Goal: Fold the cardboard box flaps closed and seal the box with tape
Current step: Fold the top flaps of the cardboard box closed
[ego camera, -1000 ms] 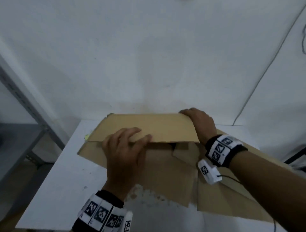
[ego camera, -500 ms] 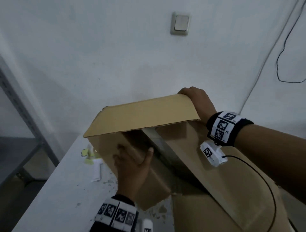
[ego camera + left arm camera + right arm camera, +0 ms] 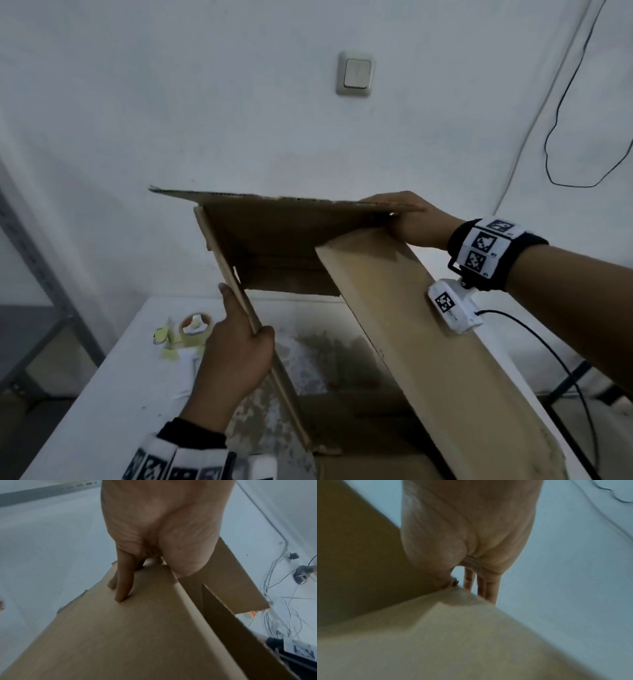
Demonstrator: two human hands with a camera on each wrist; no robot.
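Note:
The brown cardboard box (image 3: 428,342) is held up off the white table (image 3: 102,394), opened into a tube with its open end facing me. My left hand (image 3: 236,356) grips the edge of the left wall, thumb inside and fingers (image 3: 122,588) flat on the outer face (image 3: 137,635). Up at the top right corner, my right hand (image 3: 414,222) pinches the upper panel, fingers above and thumb below. In the right wrist view the hand (image 3: 467,534) meets the cardboard (image 3: 436,642) at that corner. A roll of tape (image 3: 195,327) lies on the table left of the box.
Small yellow paper scraps (image 3: 164,337) and a white slip lie beside the tape. The white wall behind carries a light switch (image 3: 354,73) and a hanging black cable (image 3: 561,137). A grey metal shelf frame (image 3: 34,274) stands to the left of the table.
The box has gone from lying flat on the table to lifted and opened out. My left hand moved from on top of it to gripping the left wall; my right hand kept the corner and rose.

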